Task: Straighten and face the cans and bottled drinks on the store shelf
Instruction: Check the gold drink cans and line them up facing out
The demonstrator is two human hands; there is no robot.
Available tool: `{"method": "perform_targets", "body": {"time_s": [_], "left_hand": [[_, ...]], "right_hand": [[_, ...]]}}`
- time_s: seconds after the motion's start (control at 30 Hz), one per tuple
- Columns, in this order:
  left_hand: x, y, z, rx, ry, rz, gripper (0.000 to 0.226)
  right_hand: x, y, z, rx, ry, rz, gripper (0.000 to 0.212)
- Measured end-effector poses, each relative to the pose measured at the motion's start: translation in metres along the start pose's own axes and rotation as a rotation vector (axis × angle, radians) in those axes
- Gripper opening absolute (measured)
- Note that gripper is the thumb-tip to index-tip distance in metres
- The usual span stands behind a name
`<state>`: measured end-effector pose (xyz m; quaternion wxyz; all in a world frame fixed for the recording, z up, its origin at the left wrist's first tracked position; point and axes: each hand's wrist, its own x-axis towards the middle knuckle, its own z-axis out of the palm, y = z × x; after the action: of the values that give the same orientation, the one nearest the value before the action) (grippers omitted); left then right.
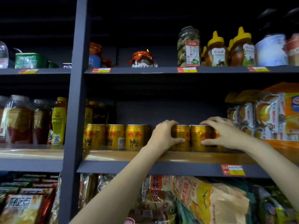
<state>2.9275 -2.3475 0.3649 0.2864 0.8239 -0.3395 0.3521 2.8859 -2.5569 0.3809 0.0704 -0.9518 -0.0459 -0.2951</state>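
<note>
Gold Red Bull cans stand in a row on the middle shelf. Three of them stand at the left, logos facing out. My left hand is wrapped around a gold can further right. My right hand grips the neighbouring gold can, fingers over its top and thumb on its front. These two cans touch each other. Another can at the far right is mostly hidden behind my right hand. Yellow-capped bottled drinks stand behind the left cans.
Snack cake packs crowd the shelf to the right of my right hand. A dark upright post divides the shelving. Jars and honey bottles stand on the shelf above. Bagged snacks fill the shelf below.
</note>
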Motion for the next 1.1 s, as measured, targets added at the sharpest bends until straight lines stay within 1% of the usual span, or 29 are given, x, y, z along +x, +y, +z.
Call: {"method": "perform_targets", "body": {"time_s": [0.07,0.17,0.23,0.27,0.33,0.4,0.47,0.53,0.63,0.73,0.8,0.87,0.93,1.0,1.07,1.1], "left_hand": [[0.001,-0.003,0.0,-0.016,0.005,0.009,0.057],[0.0,-0.006,-0.004,-0.078,-0.04,0.0,0.057],[-0.001,-0.007,-0.01,-0.067,-0.064,0.029,0.056],[-0.003,-0.007,-0.015,-0.023,-0.046,0.062,0.055],[-0.01,-0.012,-0.031,0.083,0.069,0.121,0.046],[-0.019,-0.023,-0.052,0.155,0.219,0.123,0.037],[-0.031,-0.041,-0.071,0.218,0.289,0.074,0.032],[-0.042,-0.063,-0.085,0.329,0.271,0.035,0.032],[-0.058,-0.09,-0.096,0.476,0.221,-0.065,0.037],[-0.066,-0.105,-0.096,0.486,0.234,-0.042,0.05],[-0.064,-0.112,-0.092,0.499,0.27,-0.003,0.052],[-0.063,-0.116,-0.089,0.496,0.29,0.015,0.053],[-0.062,-0.119,-0.088,0.485,0.285,0.016,0.053],[-0.063,-0.119,-0.088,0.471,0.287,0.022,0.05],[-0.064,-0.119,-0.088,0.45,0.291,0.036,0.048],[-0.064,-0.118,-0.09,0.423,0.297,0.051,0.047]], "right_hand": [[-0.003,-0.002,0.001,-0.005,0.013,-0.045,0.074],[-0.005,-0.006,0.001,-0.001,-0.014,-0.033,0.073],[-0.005,-0.012,-0.003,0.066,0.039,-0.046,0.067],[-0.005,-0.017,-0.005,0.111,0.091,-0.068,0.063],[-0.004,-0.032,-0.009,0.173,0.17,-0.13,0.057],[-0.002,-0.052,-0.009,0.21,0.193,-0.196,0.054],[0.002,-0.075,-0.004,0.274,0.178,-0.25,0.053],[0.008,-0.098,0.002,0.332,0.132,-0.281,0.054],[0.025,-0.133,0.016,0.371,0.032,-0.29,0.056],[0.042,-0.167,0.037,0.379,-0.051,-0.24,0.06],[0.047,-0.182,0.049,0.39,-0.056,-0.181,0.058],[0.045,-0.189,0.053,0.479,-0.037,-0.116,0.051],[0.039,-0.189,0.052,0.58,0.027,-0.064,0.045],[0.029,-0.184,0.047,0.697,0.169,-0.038,0.042],[0.017,-0.176,0.039,0.911,0.338,-0.008,0.039],[0.009,-0.172,0.033,1.062,0.386,0.019,0.038]]}}
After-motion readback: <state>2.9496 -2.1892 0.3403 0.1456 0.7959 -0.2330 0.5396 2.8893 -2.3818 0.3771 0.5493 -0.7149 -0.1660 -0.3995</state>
